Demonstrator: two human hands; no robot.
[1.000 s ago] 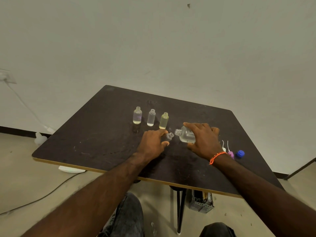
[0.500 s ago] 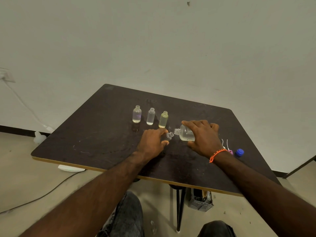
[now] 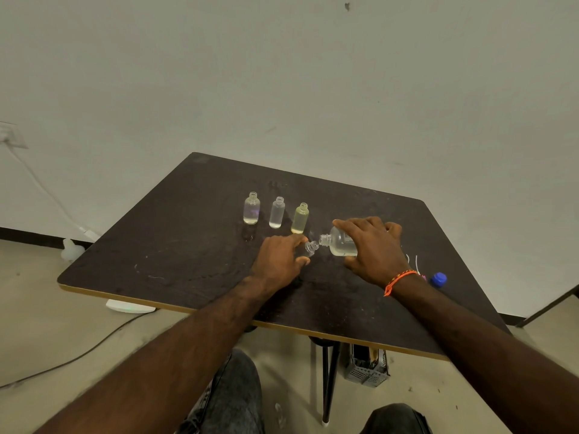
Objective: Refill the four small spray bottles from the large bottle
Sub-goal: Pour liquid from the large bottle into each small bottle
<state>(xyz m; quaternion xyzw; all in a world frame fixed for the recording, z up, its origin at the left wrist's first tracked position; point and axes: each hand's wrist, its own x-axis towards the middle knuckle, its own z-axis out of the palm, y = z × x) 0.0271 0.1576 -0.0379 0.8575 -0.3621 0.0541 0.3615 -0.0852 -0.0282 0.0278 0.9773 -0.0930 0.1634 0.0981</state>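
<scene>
While gripped from above by the right hand (image 3: 374, 249), fingers curled over its body, large clear bottle (image 3: 340, 244) tipped almost flat, neck pointing toward 9 o'clock, a shallow pool of clear liquid lying along its lower side. Mouth of that bottle touching or just beside the open mouth of the fourth small spray bottle (image 3: 311, 247), itself tilted toward 3 o'clock and pinched between thumb and forefinger of the left hand (image 3: 279, 264); lower part of that small bottle hidden behind the fingers, fill level impossible to tell. Orange bracelet (image 3: 400, 280) around the right wrist.

At 11 o'clock from the hands, upright and uncapped in a row on the dark table (image 3: 175, 255): clear small bottle (image 3: 251, 208) at the 9 o'clock end with a little liquid at the bottom, clear small bottle (image 3: 277, 212) in the middle, yellowish small bottle (image 3: 300, 218) nearest the left hand, each apart from its neighbour.

At 4 o'clock from the right hand, near the table's edge: blue cap (image 3: 438, 279), a pink sprayer top (image 3: 423, 277) mostly hidden by the wrist, and thin white dip tubes (image 3: 417, 264) standing up just beside it.

Beneath the table, at 6 o'clock: grey perforated basket (image 3: 366, 369) on the floor beside the black table leg (image 3: 328, 380). At 9 o'clock, white cable (image 3: 40, 189) running down the wall.
</scene>
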